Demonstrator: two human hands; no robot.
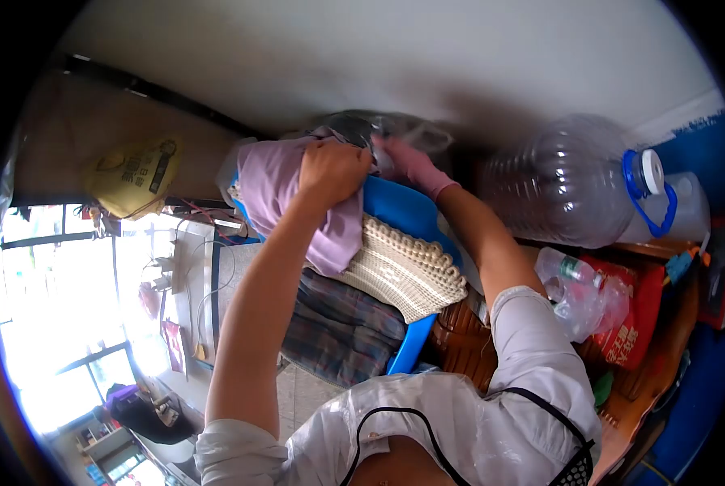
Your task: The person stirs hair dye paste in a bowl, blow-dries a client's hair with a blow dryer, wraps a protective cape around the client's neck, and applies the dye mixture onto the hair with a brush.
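My left hand (332, 168) is bare and closed on the top of a light purple cloth (277, 182), which drapes over the back of a blue chair (403, 209). Close beside it on the right, my right hand (411, 166) wears a pink glove. Its fingers are blurred, near a dark item (350, 125) and a clear plastic bag (423, 130) behind the chair back; what they hold, if anything, is unclear. A cream knitted cover (407, 275) hangs on the chair back, and a plaid cushion (338, 328) lies on the seat.
A large clear bottle (561, 186) with a blue handle lies to the right, above small plastic bottles (569, 267) and a red bag (634, 324) on a wooden surface. A yellow bag (136, 174) hangs at the left near a bright window (63, 308). The wall rises behind the chair.
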